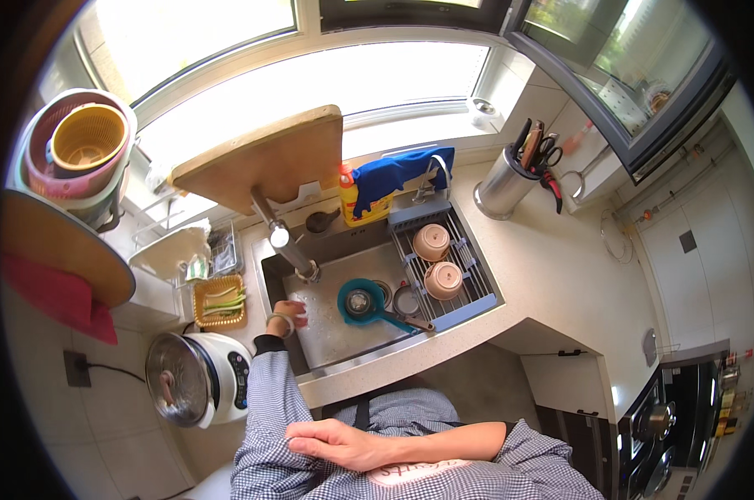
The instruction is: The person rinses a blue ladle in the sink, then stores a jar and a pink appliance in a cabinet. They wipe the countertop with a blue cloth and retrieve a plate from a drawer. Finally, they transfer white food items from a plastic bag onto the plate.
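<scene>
My left hand (289, 312) hangs over the left side of the steel sink (327, 340), slightly blurred, with nothing visible in it. A pale bangle (281, 322) circles that wrist below a dark cuff. My right hand (336, 439) reaches across my body and grips the checked left sleeve (277, 406) near the elbow; the right forearm is bare. Inside the basin, a teal long-handled strainer or ladle (353, 315) rests near the drain, holding a round metal piece (358, 302). A small grey pan (406, 301) lies beside it. Above the basin stands the faucet (289, 247).
Two pink bowls (443, 280) sit upside down on a roll-up rack (461, 247) over the sink's right side. Left are a yellow basket (217, 322) of scallions and a white cooker (217, 378). A wooden cutting board (271, 165) and a knife holder (505, 187) stand behind.
</scene>
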`<action>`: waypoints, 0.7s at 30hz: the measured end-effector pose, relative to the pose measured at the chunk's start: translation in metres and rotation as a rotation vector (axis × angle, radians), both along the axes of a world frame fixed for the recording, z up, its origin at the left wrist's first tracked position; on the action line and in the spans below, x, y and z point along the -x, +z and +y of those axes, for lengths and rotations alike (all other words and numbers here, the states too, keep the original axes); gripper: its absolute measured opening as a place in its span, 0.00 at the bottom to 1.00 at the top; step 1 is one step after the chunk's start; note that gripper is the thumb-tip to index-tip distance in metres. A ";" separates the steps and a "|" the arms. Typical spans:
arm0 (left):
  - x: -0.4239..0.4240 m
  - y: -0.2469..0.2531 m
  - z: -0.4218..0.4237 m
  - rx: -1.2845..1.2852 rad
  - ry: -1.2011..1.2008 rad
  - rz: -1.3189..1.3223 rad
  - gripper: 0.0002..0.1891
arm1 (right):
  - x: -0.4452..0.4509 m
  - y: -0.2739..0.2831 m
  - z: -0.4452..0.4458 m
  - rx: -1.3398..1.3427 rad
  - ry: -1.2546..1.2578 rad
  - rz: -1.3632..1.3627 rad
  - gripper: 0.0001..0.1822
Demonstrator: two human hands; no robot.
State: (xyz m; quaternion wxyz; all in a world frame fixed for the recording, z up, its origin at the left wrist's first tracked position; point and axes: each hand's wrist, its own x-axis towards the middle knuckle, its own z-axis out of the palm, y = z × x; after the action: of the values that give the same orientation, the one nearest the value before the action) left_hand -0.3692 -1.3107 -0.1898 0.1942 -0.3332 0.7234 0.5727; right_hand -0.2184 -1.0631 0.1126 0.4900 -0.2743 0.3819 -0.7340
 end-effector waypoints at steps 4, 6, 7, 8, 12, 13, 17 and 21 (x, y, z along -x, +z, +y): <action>0.030 -0.050 -0.039 -0.968 1.057 0.466 0.14 | 0.024 -0.043 -0.011 -0.046 -0.035 0.030 0.11; 0.040 -0.055 -0.062 -1.053 1.230 0.457 0.12 | 0.034 -0.057 -0.008 -0.447 -0.193 0.293 0.29; 0.046 -0.056 -0.061 -1.099 1.311 0.434 0.10 | 0.040 -0.065 -0.005 -0.618 -0.249 0.438 0.35; 0.050 -0.058 -0.060 -1.129 1.274 0.463 0.09 | 0.045 -0.077 -0.004 -0.540 -0.098 0.283 0.40; 0.067 -0.066 -0.057 -1.177 1.388 0.553 0.09 | 0.043 -0.067 -0.006 -0.334 -0.084 0.658 0.13; 0.063 -0.068 -0.074 -1.108 1.400 0.589 0.09 | 0.042 -0.058 -0.006 -0.201 0.042 0.683 0.10; 0.047 -0.062 -0.055 -0.167 0.884 0.453 0.08 | 0.062 0.000 0.019 0.137 0.215 0.609 0.09; 0.039 -0.008 0.015 0.962 -1.036 0.305 0.14 | 0.053 -0.024 0.011 0.185 0.324 0.661 0.11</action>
State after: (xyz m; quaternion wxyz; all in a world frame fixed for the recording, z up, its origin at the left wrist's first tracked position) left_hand -0.4079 -1.2962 -0.1982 0.1693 0.0875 0.9795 0.0655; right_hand -0.2711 -1.0524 0.0890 0.4232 -0.5962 0.4032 -0.5504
